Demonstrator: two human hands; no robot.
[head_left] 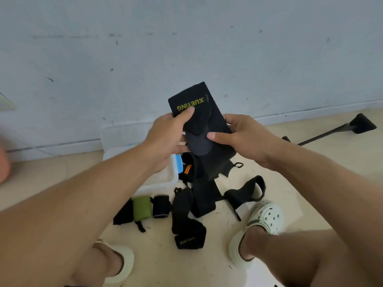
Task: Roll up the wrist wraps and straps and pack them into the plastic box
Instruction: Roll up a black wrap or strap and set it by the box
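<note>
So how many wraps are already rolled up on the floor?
2 that I can tell: a green roll and a black roll beside it, just below the plastic box. More may be hidden behind the arms.

The wrist wrap (199, 112) being held is black with yellow XUEYING lettering and a dark grey patch lower down. On the beige floor (310, 193) there's an olive green roll (142, 208), a black roll (161, 206) with a pale edge stripe, and a black strap (188, 170) with orange stripes. The plastic box (165, 181) is translucent white with a blue clip, the clogs (263, 222) are pale mint, and the wall (186, 48) is light grey-blue.
</note>
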